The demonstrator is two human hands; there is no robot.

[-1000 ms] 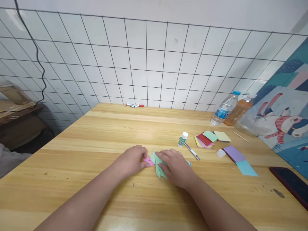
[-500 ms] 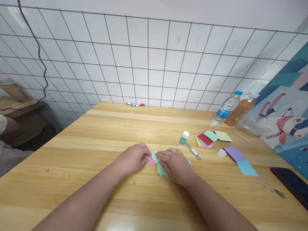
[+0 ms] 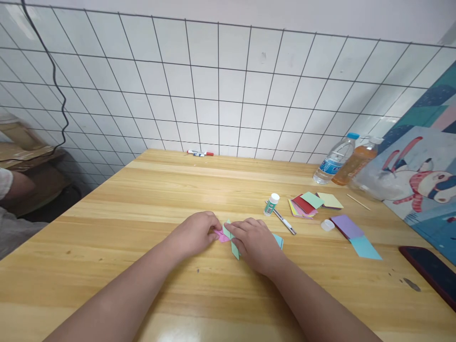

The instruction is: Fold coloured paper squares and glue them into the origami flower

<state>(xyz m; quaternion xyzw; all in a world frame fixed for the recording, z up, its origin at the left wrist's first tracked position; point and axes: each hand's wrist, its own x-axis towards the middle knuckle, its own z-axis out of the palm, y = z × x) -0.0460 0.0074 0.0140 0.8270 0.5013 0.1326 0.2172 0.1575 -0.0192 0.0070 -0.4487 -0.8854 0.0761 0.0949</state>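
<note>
On the wooden table in front of me, my left hand (image 3: 200, 232) pinches the left end of a small pink folded paper (image 3: 223, 236) between thumb and fingertips. A light green folded paper (image 3: 235, 249) adjoins the pink one on its right. My right hand (image 3: 259, 244) is over the green paper, fingertips on its upper part and thumb tucked near its lower flap. The palm hides much of the green piece. A blue paper (image 3: 278, 241) shows past the right hand's far side; whether it is joined to the green one is hidden.
Beyond my right hand stand a glue stick (image 3: 271, 204) and a utility knife (image 3: 284, 221) lying flat. Coloured paper squares (image 3: 304, 205), a clear cap (image 3: 327, 225), purple and blue sheets (image 3: 347, 227), bottles (image 3: 335, 159) and a phone (image 3: 431, 270) are on the right. Markers (image 3: 200, 153) lie by the wall.
My right hand has shifted slightly left over the green paper, covering more of its lower flaps. More of the blue paper shows on the right. My left hand keeps its pinch on the pink paper.
</note>
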